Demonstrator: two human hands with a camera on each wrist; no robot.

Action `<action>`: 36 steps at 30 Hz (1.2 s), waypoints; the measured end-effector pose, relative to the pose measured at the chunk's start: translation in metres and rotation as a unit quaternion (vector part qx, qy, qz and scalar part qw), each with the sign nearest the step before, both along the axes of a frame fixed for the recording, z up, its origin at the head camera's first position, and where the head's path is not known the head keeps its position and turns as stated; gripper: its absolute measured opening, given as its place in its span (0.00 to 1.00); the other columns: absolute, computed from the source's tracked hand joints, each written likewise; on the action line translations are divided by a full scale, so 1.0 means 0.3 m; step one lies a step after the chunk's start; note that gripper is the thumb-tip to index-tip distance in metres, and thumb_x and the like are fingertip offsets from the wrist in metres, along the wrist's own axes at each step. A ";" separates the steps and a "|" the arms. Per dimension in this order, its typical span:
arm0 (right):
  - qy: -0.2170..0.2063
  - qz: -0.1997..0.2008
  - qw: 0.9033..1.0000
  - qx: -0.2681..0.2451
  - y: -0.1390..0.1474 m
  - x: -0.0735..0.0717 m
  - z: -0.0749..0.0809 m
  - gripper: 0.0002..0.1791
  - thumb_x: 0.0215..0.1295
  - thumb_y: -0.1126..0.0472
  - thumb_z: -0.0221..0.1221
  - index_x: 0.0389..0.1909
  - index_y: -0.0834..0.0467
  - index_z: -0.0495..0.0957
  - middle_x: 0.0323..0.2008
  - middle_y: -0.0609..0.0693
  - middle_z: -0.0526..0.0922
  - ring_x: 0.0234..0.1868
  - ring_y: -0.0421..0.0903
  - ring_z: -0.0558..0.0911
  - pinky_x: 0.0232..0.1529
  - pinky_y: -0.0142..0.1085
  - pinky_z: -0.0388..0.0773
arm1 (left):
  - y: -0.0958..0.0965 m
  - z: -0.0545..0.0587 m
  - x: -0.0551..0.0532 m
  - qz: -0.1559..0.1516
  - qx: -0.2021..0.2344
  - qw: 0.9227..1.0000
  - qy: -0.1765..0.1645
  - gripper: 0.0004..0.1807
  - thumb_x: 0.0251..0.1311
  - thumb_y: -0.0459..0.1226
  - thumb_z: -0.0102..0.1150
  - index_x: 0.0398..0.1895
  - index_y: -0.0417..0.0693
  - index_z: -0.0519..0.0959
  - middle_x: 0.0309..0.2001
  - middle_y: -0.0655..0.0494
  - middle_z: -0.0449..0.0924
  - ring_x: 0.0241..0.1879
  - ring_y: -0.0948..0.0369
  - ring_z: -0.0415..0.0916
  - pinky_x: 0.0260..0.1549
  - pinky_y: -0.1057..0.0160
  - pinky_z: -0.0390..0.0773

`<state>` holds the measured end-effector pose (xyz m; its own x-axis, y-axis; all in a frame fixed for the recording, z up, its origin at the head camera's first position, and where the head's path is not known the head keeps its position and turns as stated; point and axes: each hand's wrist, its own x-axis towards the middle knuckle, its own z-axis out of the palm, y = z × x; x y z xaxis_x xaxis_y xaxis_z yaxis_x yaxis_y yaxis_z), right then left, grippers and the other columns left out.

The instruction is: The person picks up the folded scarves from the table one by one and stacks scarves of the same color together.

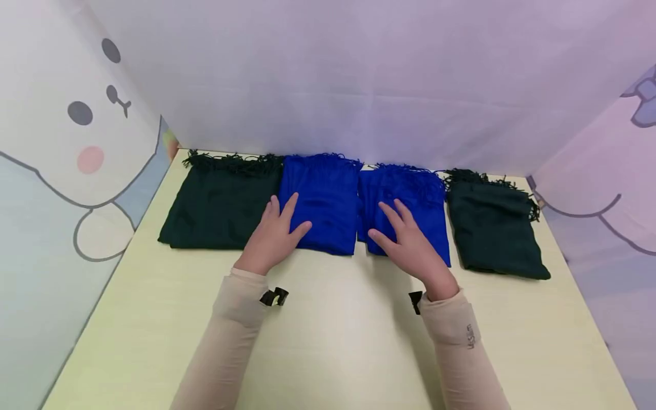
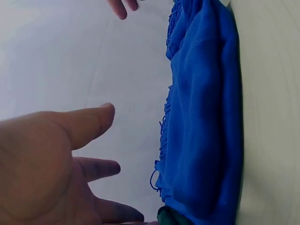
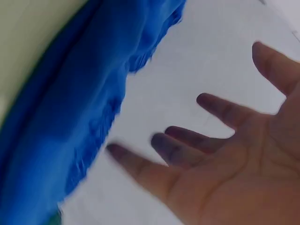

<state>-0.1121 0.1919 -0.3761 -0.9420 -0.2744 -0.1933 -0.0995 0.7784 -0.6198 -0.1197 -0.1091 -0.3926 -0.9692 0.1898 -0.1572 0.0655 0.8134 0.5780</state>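
Two blue folded scarves with fringed far edges lie side by side in the head view, the left blue scarf (image 1: 328, 210) and the right blue scarf (image 1: 422, 199). My left hand (image 1: 273, 239) is over the seam between the left blue scarf and a dark green scarf (image 1: 220, 205), its fingers spread and holding nothing. Above the right blue scarf is my right hand (image 1: 410, 245), fingers apart and also holding nothing. Both wrist views show a gap between the hands and the blue cloth. Another dark green scarf (image 1: 497, 228) lies at the right end of the row.
The scarves sit along the back of a pale yellow table (image 1: 338, 330). A white cloth wall (image 1: 359, 85) rises right behind them. Printed side panels with cartoon figures (image 1: 92, 131) stand at the left and right. Black wrist mounts (image 1: 275, 296) are at the sleeve cuffs.
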 end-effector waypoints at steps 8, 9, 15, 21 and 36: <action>-0.115 -0.035 0.987 -0.106 -0.050 -0.027 -0.046 0.41 0.69 0.32 0.51 0.77 0.46 0.56 0.52 0.54 0.83 0.50 0.50 0.84 0.54 0.51 0.78 | -0.029 -0.026 -0.019 0.024 0.009 0.999 -0.041 0.42 0.73 0.57 0.46 0.81 0.52 0.44 0.70 0.34 0.62 0.67 0.38 0.64 0.64 0.38 0.65; -0.128 -0.040 0.984 -0.121 -0.059 -0.030 -0.051 0.40 0.70 0.33 0.52 0.77 0.47 0.55 0.51 0.55 0.84 0.49 0.50 0.84 0.55 0.50 0.78 | -0.029 -0.025 -0.020 0.032 0.002 0.998 -0.044 0.42 0.73 0.57 0.46 0.81 0.51 0.44 0.69 0.33 0.63 0.65 0.37 0.65 0.63 0.38 0.66; -0.209 -0.087 0.941 -0.251 -0.117 -0.039 -0.084 0.40 0.73 0.45 0.56 0.79 0.51 0.49 0.65 0.59 0.73 0.61 0.54 0.79 0.63 0.49 0.73 | -0.003 -0.023 -0.017 0.062 -0.034 0.996 -0.061 0.43 0.73 0.54 0.47 0.80 0.41 0.44 0.69 0.28 0.62 0.66 0.35 0.64 0.64 0.38 0.65; -0.232 -0.137 0.904 -0.331 -0.174 -0.041 -0.121 0.41 0.73 0.54 0.58 0.79 0.47 0.46 0.67 0.60 0.66 0.67 0.55 0.71 0.65 0.48 0.71 | 0.023 -0.051 -0.004 0.096 -0.053 0.993 -0.051 0.43 0.72 0.54 0.49 0.78 0.38 0.48 0.66 0.24 0.61 0.64 0.33 0.64 0.64 0.38 0.66; -0.207 -0.103 0.908 -0.349 -0.189 -0.064 -0.174 0.24 0.75 0.66 0.53 0.69 0.48 0.70 0.34 0.49 0.60 0.32 0.46 0.64 0.38 0.40 0.65 | 0.013 -0.091 -0.026 0.128 0.012 0.992 -0.006 0.30 0.71 0.49 0.53 0.62 0.33 0.69 0.51 0.34 0.74 0.48 0.40 0.75 0.49 0.43 0.75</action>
